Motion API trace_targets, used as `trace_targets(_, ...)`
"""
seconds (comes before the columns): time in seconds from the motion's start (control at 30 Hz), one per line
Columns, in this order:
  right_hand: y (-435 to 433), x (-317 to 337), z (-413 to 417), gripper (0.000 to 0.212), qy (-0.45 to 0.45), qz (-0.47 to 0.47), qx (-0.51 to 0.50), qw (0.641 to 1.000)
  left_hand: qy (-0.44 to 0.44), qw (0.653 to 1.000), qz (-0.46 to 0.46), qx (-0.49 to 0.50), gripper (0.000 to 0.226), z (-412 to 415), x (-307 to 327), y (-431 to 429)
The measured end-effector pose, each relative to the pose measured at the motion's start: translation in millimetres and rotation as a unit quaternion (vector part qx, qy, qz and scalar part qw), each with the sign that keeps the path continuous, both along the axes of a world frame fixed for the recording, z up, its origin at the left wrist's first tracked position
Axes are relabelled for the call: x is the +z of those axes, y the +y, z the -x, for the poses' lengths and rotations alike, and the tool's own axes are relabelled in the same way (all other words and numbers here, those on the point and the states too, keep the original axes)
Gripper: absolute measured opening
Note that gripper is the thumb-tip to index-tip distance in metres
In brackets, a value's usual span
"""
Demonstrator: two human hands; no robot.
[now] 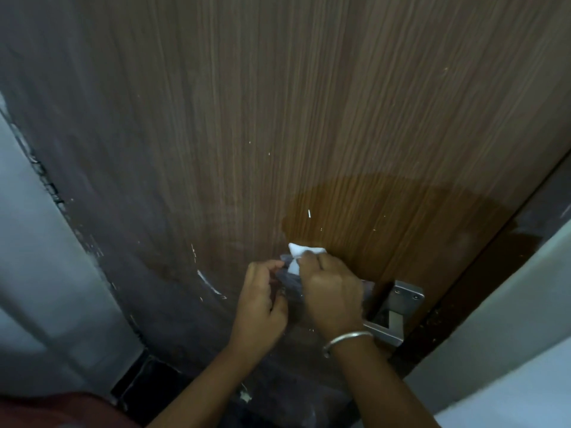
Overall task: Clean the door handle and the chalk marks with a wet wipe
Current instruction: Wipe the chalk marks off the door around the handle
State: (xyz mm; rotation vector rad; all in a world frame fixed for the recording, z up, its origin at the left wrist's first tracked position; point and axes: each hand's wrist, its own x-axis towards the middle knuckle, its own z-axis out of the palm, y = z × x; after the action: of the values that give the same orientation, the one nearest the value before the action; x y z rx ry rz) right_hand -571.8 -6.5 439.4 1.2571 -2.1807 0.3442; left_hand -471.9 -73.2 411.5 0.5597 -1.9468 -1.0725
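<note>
On the brown wooden door (278, 118), a metal door handle plate (401, 307) sits at the lower right. Its grey lever (289, 284) runs left under my hands. My right hand (332, 291) grips a white wet wipe (301, 251) against the lever, close to the door. My left hand (262, 301), fingers curled, pinches the lever's left end. White chalk marks (210, 284) curve across the door left of my hands, and smaller chalk flecks (309, 213) lie above them. A dark wet patch (386, 217) spreads over the wood above the handle.
A pale wall (37, 257) with a cracked edge borders the door on the left. The dark door frame (482, 273) and a white wall (509, 350) stand on the right. Dark floor tiles (145, 381) show below.
</note>
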Motion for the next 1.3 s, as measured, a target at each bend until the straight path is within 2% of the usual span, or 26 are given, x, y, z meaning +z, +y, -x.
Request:
trace_targets(0.1,-20.6,2.6,-7.0,0.017,0.001,0.008,0.033,0.999,0.009,1.0,-0.024,-0.007,0.051,-1.1,1.5,-0.9)
trace_targets(0.3,-17.7,-1.6,-11.4,0.037,-0.01,0.004,0.049,0.999,0.003,0.994,-0.095,-0.056,0.07,3.1,4.1,4.4)
trace_targets(0.43,5.4,-6.8,-1.7,0.036,-0.041,0.02,0.09,0.995,-0.008,0.998,-0.055,-0.038,0.068,8.8,3.0,9.8)
trace_targets(0.57,44.2,-17.2,13.4,0.029,-0.031,0.088,0.062,0.994,-0.023,0.999,-0.022,-0.001,0.072,14.9,6.7,13.8)
trace_targets(0.7,61.9,-30.1,20.4,0.028,-0.036,0.12,0.068,0.99,-0.015,0.997,0.021,0.068,0.053,22.6,8.3,8.1)
trace_targets(0.8,64.2,-34.9,25.6,0.025,-0.067,0.174,0.085,0.979,-0.029,0.993,0.078,0.078,0.035,26.5,8.1,3.5)
trace_targets(0.87,65.7,-37.5,27.8,0.021,-0.081,0.22,0.095,0.967,-0.042,0.992,0.101,0.068,0.03,28.4,5.1,7.5)
trace_targets(0.97,67.8,-42.2,30.2,0.018,-0.084,0.253,0.116,0.957,-0.031,0.996,0.078,0.043,0.033,30.6,1.7,24.5)
trace_targets(1.1,68.7,-46.1,32.3,0.023,-0.08,0.303,0.117,0.942,-0.037,0.995,0.066,-0.059,0.038,36.6,10.6,48.8)
trace_targets(1.2,68.2,-43.2,28.5,0.032,-0.096,0.319,0.119,0.935,-0.086,0.988,0.083,-0.1,0.04,43.2,19.6,53.3)
trace_targets(1.3,70.6,-40.4,25.2,0.023,-0.133,0.328,0.113,0.928,-0.148,0.973,0.119,-0.133,0.036,49.7,27.2,60.7)
